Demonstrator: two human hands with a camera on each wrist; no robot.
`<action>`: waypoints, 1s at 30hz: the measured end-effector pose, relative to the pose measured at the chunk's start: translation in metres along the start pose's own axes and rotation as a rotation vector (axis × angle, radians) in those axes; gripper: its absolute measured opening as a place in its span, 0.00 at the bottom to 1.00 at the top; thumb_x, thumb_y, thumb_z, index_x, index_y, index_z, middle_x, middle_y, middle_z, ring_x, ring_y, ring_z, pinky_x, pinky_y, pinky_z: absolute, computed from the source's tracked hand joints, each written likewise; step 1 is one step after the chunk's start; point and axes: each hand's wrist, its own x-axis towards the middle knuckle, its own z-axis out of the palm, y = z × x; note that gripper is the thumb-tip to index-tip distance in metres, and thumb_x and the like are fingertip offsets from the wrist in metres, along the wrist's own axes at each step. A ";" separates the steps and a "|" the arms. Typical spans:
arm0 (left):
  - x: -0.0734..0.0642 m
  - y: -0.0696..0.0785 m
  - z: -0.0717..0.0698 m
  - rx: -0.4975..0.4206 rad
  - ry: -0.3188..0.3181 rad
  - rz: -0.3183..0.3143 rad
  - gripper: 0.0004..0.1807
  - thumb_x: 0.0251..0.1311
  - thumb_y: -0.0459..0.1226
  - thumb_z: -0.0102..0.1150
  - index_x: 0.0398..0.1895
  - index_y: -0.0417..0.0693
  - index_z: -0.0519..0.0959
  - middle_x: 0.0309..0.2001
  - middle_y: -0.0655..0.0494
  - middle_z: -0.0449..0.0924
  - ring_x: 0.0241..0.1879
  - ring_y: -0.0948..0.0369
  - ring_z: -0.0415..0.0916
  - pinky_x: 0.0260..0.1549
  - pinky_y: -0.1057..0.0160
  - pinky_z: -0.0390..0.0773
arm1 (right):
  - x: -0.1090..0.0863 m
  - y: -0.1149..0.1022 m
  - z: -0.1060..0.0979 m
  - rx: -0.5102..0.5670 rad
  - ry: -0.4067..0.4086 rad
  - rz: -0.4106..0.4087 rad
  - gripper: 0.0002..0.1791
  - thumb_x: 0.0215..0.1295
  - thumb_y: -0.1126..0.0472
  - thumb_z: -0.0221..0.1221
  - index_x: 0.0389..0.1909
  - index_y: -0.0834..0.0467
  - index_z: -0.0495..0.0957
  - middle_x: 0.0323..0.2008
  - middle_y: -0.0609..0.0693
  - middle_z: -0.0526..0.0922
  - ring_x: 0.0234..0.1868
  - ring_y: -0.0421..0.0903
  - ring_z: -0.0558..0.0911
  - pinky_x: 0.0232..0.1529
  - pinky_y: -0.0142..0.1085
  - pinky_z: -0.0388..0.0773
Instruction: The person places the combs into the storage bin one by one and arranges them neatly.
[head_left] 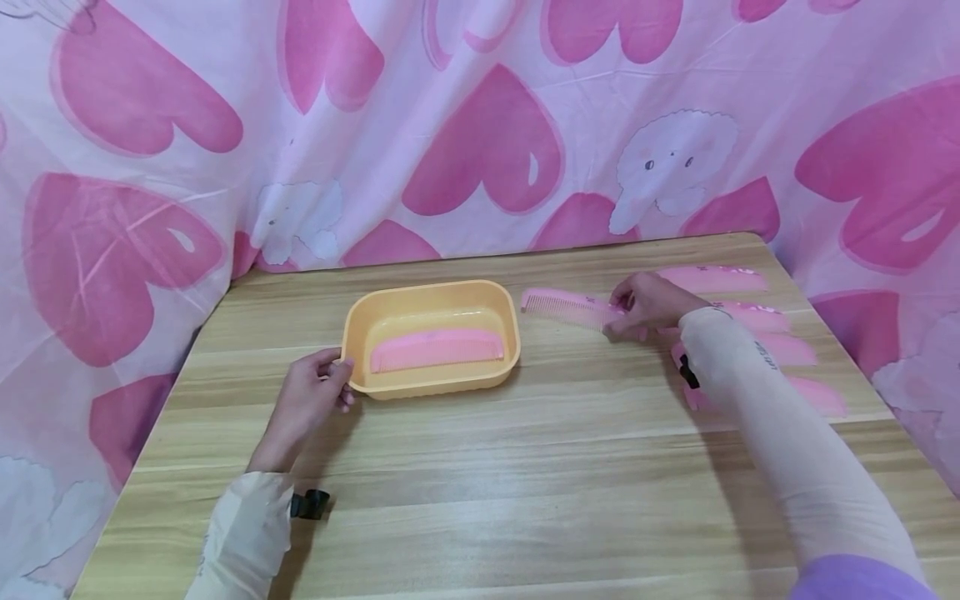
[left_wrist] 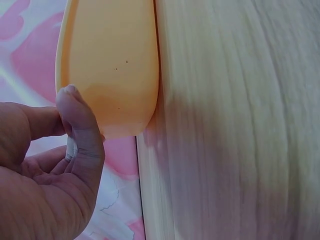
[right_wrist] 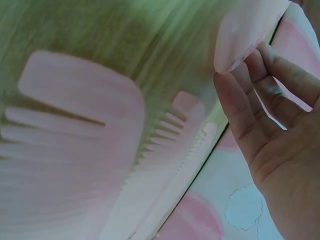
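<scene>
My left hand [head_left: 309, 398] pinches the left end of a light orange plastic basin [head_left: 431, 390] by its rim. In the left wrist view the thumb [left_wrist: 80, 117] lies against the outside of the basin wall. One pink comb [head_left: 435, 343] lies inside the basin. To the right of the basin, my right hand [head_left: 654, 302] holds another pink comb [head_left: 564, 308] by one end, its teeth facing down toward the table. The right wrist view shows the fingers [right_wrist: 235, 105] at the edge of this comb [right_wrist: 245, 37].
Several more pink combs [head_left: 795, 350] lie in a row on the right side of the wooden table [head_left: 480, 492], partly covered by my right forearm. A pink curtain [head_left: 480, 133] with hearts hangs behind the table and along its sides.
</scene>
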 end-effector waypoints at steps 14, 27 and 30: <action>0.004 0.009 0.019 -0.030 -0.034 0.034 0.22 0.76 0.34 0.50 0.67 0.27 0.68 0.32 0.41 0.79 0.24 0.59 0.79 0.24 0.63 0.88 | -0.001 -0.014 -0.014 0.023 0.156 -0.066 0.23 0.52 0.54 0.77 0.41 0.66 0.84 0.36 0.55 0.83 0.38 0.51 0.80 0.38 0.38 0.82; 0.012 0.020 0.045 -0.068 -0.061 0.076 0.21 0.76 0.32 0.50 0.66 0.27 0.69 0.31 0.38 0.79 0.22 0.59 0.80 0.23 0.61 0.89 | 0.000 -0.055 -0.025 -0.090 0.221 -0.202 0.19 0.49 0.55 0.77 0.36 0.63 0.85 0.32 0.52 0.85 0.36 0.50 0.81 0.38 0.39 0.82; 0.014 0.022 0.051 -0.077 -0.073 0.075 0.21 0.76 0.32 0.50 0.66 0.27 0.69 0.31 0.38 0.79 0.22 0.59 0.80 0.24 0.61 0.89 | -0.001 -0.065 -0.026 -0.108 0.233 -0.234 0.18 0.47 0.55 0.77 0.34 0.62 0.84 0.31 0.51 0.85 0.36 0.50 0.82 0.38 0.40 0.83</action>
